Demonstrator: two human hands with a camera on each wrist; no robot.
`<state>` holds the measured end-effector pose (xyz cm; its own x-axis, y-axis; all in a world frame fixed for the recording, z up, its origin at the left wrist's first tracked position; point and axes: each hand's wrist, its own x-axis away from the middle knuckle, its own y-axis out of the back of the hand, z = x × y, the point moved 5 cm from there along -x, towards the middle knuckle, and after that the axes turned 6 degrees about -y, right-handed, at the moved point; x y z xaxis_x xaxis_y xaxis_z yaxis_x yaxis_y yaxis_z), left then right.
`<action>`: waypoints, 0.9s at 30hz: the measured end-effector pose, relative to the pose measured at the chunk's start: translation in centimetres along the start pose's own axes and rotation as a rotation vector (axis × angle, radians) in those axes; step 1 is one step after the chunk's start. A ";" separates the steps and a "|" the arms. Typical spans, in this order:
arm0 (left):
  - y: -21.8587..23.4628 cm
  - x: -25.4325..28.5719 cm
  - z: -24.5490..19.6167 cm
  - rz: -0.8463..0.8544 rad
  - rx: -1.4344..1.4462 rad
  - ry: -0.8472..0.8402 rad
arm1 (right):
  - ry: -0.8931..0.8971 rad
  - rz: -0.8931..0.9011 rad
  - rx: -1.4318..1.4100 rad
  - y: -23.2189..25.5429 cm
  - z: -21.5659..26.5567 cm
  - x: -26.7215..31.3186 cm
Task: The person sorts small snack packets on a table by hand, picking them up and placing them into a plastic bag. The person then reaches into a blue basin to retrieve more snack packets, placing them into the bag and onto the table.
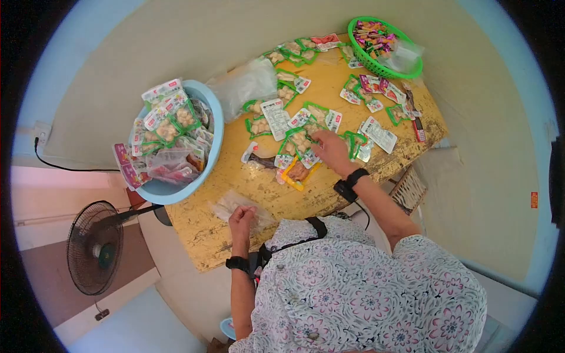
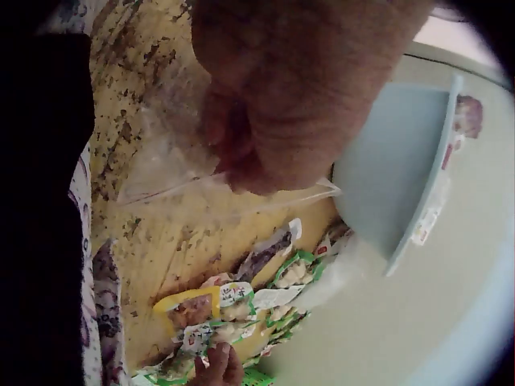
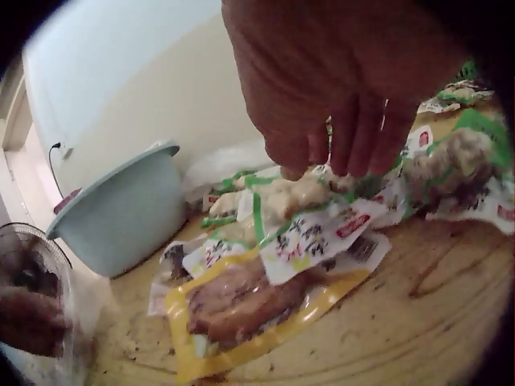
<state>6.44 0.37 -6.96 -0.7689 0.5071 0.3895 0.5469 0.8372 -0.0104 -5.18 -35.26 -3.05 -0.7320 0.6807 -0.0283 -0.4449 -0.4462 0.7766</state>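
Note:
The left hand (image 1: 242,222) pinches a clear plastic bag (image 1: 263,222) over the near left part of the yellow table; in the left wrist view the bag (image 2: 169,169) hangs from the curled fingers of that hand (image 2: 282,96). The right hand (image 1: 332,150) is at a green-edged packet (image 1: 298,141) in the middle pile, its fingers pointing down. In the right wrist view the fingertips of this hand (image 3: 338,96) meet the top of a packet (image 3: 290,197); whether they grip it cannot be told. Just in front lies a yellow-edged packet (image 3: 249,305) with brown food.
A blue basin (image 1: 215,141) full of packets stands at the left, a green basket (image 1: 382,69) of small wrapped items at the far right. Large clear bags (image 1: 250,88) lie near the wall. More packets (image 1: 379,134) spread rightward on the table (image 1: 194,229). A fan (image 1: 95,247) stands left.

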 end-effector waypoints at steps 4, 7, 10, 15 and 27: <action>0.1 0.5 -0.9 -0.019 -0.042 -0.029 | 0.052 -0.089 0.231 -0.7 3.3 1.4; 0.5 0.7 -1.0 -0.031 -0.058 -0.084 | 0.096 -0.092 0.307 -1.0 4.0 1.9; 1.0 1.2 -1.2 -0.073 0.062 -0.060 | 0.071 -0.019 0.308 -1.2 3.7 1.5; 1.6 1.9 -1.0 -0.063 0.067 -0.013 | 0.095 -0.062 0.219 -1.1 2.5 2.0; 1.3 1.8 1.1 0.062 0.073 0.096 | 0.244 0.457 -0.321 -1.8 12.6 6.6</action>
<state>5.41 2.62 -7.26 -0.6970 0.5394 0.4725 0.5641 0.8193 -0.1031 -2.70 -22.66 3.27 -0.9657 0.2432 0.0906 -0.1632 -0.8403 0.5169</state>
